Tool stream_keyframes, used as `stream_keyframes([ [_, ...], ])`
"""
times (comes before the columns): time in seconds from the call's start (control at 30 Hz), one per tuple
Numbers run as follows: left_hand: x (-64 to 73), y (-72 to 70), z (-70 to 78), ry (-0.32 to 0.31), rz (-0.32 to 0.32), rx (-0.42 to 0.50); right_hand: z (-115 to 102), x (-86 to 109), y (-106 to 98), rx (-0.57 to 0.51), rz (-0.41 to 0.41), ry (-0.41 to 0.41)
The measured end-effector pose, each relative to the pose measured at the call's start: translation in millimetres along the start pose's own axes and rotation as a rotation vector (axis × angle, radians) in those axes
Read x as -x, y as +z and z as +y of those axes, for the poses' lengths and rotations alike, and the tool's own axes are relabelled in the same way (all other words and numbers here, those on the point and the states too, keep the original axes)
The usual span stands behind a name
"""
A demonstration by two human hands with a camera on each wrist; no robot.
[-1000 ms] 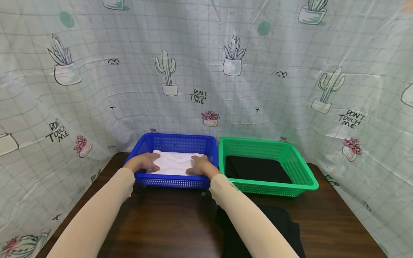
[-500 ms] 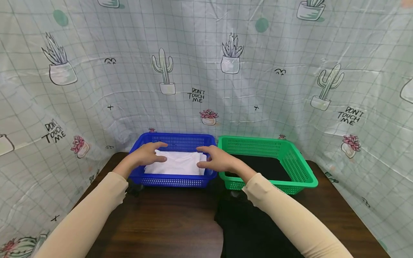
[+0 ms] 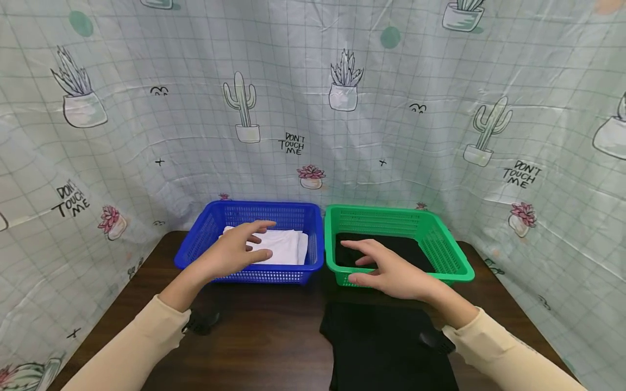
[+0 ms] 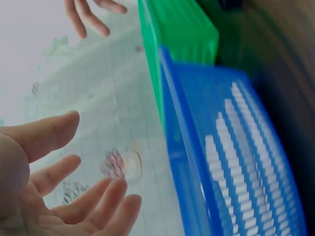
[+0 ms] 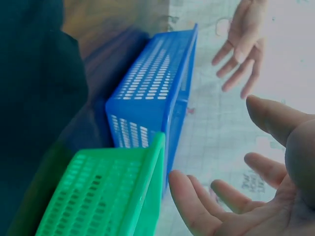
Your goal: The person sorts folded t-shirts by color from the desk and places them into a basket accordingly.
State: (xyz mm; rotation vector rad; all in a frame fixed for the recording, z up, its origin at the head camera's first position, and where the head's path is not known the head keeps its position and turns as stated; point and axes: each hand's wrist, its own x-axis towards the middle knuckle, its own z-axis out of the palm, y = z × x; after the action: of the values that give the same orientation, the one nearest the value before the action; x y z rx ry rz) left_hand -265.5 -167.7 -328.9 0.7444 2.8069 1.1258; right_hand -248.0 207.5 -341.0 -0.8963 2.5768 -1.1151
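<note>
In the head view, my left hand [image 3: 236, 251] hovers in front of and over the blue basket [image 3: 313, 266], fingers relaxed and spread, holding nothing. Folded white cloth [image 3: 283, 247] lies inside that basket, partly hidden behind the hand. My right hand [image 3: 391, 270] hangs loosely over the front rim of the green basket [image 3: 455, 266], its palm bare too. Black cloth [image 3: 403, 250] lies flat in the green basket. Nearer to me, a black garment [image 3: 379, 342] is spread on the table below the right hand. Both wrist views show the fingers apart from the basket walls.
The two baskets stand side by side at the back of the dark brown wooden table [image 3: 254, 342]. Behind and around it hangs a curtain [image 3: 195, 125] printed with cacti. Dark wrist devices show by both cuffs.
Both hands have let go of the white cloth in the blue basket and drawn back towards me. The right hand has moved right, from the blue basket to the green one.
</note>
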Motion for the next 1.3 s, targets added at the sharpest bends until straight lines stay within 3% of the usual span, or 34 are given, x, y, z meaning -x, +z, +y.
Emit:
stream_keyframes([
  [0.17, 15.0, 21.3, 10.2, 0.077, 0.032, 0.091, 4.0, 43.6, -4.1, -0.05, 0.077, -0.026],
  [0.27, 23.0, 36.3, 13.3, 0.097, 0.018, 0.119, 9.6, 69.7, -3.8, -0.057, 0.119, -0.028],
  [0.5, 32.2, 72.2, 14.5, 0.04, -0.055, 0.206, 37.2, 121.9, 0.3, -0.054, 0.21, 0.082],
  [0.6, 33.6, 87.4, 15.4, 0.01, -0.071, 0.269, 53.2, 136.9, 0.8, -0.044, 0.23, 0.09],
  [0.8, 39.5, 116.9, 21.1, -0.022, -0.144, 0.361, 85.5, 158.4, 2.4, -0.054, 0.221, 0.149],
  [1.0, 42.2, 136.5, 25.5, -0.05, -0.199, 0.36, 107.4, 169.5, 8.4, -0.03, 0.19, 0.241],
  [1.3, 42.2, 157.0, 27.1, -0.113, -0.269, 0.454, 123.7, 175.9, 10.0, -0.403, 0.062, 0.386],
])
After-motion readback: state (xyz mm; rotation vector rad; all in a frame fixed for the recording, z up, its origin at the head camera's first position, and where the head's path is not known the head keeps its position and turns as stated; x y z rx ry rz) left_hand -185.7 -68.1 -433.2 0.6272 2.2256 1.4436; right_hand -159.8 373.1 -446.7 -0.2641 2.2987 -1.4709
